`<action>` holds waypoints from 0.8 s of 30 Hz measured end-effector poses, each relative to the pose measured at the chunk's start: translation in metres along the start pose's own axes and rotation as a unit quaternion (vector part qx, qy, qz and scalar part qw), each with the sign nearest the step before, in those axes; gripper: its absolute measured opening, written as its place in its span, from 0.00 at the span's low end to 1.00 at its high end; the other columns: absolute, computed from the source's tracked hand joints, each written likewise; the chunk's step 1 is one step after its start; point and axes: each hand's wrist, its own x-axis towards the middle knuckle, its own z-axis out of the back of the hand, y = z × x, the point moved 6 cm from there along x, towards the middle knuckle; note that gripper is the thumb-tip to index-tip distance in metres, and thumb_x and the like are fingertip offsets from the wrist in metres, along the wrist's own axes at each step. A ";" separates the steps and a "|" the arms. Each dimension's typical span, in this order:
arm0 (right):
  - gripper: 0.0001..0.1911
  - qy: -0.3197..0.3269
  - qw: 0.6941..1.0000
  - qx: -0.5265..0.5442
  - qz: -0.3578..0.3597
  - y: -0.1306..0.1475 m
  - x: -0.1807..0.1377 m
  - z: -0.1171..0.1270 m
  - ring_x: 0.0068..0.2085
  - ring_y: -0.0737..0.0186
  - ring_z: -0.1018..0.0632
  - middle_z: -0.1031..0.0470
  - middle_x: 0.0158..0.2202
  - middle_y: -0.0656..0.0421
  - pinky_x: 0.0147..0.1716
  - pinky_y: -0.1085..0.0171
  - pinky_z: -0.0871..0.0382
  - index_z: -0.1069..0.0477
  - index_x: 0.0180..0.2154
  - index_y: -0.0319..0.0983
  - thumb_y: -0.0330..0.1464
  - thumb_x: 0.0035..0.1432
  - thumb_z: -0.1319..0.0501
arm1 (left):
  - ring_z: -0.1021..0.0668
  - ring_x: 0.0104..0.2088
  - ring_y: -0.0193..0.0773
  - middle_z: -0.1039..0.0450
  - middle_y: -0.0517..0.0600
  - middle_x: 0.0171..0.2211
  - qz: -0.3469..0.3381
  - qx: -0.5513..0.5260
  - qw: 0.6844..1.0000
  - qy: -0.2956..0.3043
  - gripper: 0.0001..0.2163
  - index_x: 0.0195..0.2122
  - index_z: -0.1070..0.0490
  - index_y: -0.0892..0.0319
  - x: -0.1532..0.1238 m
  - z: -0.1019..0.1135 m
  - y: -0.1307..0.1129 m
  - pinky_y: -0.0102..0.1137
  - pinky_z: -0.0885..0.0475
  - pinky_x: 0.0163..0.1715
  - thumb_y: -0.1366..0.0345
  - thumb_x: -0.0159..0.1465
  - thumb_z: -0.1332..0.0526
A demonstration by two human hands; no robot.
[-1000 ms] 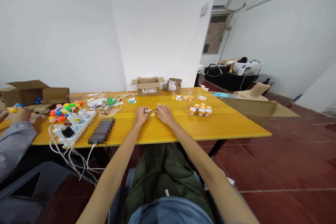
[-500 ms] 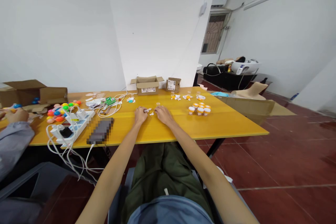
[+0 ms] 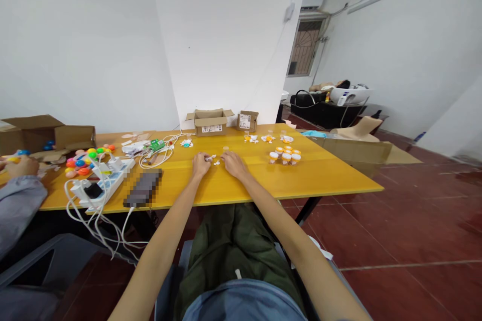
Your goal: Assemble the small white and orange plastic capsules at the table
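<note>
The left hand (image 3: 201,165) is pinching a small pale piece (image 3: 208,159) between its fingers; the right hand (image 3: 232,164) is lying on the counter (image 3: 320,170) near white bits (image 3: 216,163), grip unclear.

We have one small pale piece (image 3: 208,159) at the fingertips of our left grip (image 3: 201,164), partly hidden (its exact shape is too small for us to tell). Just beside it, toward our right grip (image 3: 233,163), we see little white pieces (image 3: 216,163) lying loose on the counter (image 3: 320,170).
</note>
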 end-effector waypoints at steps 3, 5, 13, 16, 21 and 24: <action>0.18 -0.007 1.000 0.004 0.008 0.001 -0.002 0.003 0.48 0.57 0.23 0.21 0.48 0.53 0.50 0.62 0.31 0.21 0.44 0.44 0.25 0.67 0.48 | 0.19 0.44 0.44 0.17 0.55 0.38 0.001 -0.005 1.000 -0.011 0.06 0.36 0.18 0.57 0.003 -0.003 0.004 0.34 0.28 0.47 0.67 0.58 0.33; 0.18 -0.008 1.000 0.004 0.005 0.002 -0.003 0.006 0.49 0.57 0.23 0.22 0.49 0.53 0.50 0.62 0.31 0.21 0.45 0.43 0.24 0.66 0.48 | 0.19 0.44 0.44 0.17 0.55 0.38 -0.001 -0.009 1.000 -0.016 0.06 0.35 0.18 0.57 0.004 -0.004 0.006 0.33 0.28 0.47 0.66 0.59 0.33; 0.19 -0.006 1.000 -0.006 -0.005 0.006 -0.005 0.011 0.48 0.58 0.23 0.22 0.49 0.52 0.51 0.62 0.31 0.22 0.44 0.42 0.23 0.65 0.49 | 0.19 0.43 0.44 0.18 0.55 0.37 -0.015 0.003 1.000 -0.017 0.06 0.34 0.18 0.58 0.008 -0.006 0.011 0.35 0.28 0.48 0.67 0.59 0.35; 0.18 -0.008 1.000 -0.006 -0.009 0.006 -0.005 0.010 0.49 0.58 0.23 0.22 0.49 0.52 0.51 0.62 0.31 0.22 0.44 0.42 0.22 0.65 0.49 | 0.19 0.43 0.44 0.18 0.55 0.36 -0.010 -0.005 1.000 -0.010 0.05 0.34 0.18 0.57 0.009 -0.005 0.012 0.35 0.27 0.48 0.67 0.60 0.35; 0.17 -0.010 1.000 -0.011 -0.006 0.005 -0.004 0.007 0.47 0.58 0.23 0.22 0.48 0.52 0.50 0.62 0.31 0.23 0.43 0.42 0.23 0.66 0.48 | 0.18 0.41 0.43 0.17 0.53 0.34 -0.001 -0.028 1.000 0.003 0.04 0.33 0.19 0.57 0.007 -0.003 0.009 0.33 0.27 0.46 0.68 0.59 0.34; 0.16 -0.013 1.000 -0.008 -0.007 0.004 -0.003 0.004 0.48 0.58 0.23 0.23 0.49 0.52 0.50 0.61 0.31 0.23 0.44 0.42 0.23 0.66 0.48 | 0.18 0.40 0.42 0.17 0.54 0.35 -0.006 -0.042 0.999 0.004 0.03 0.32 0.19 0.57 0.007 -0.001 0.007 0.33 0.26 0.45 0.68 0.59 0.34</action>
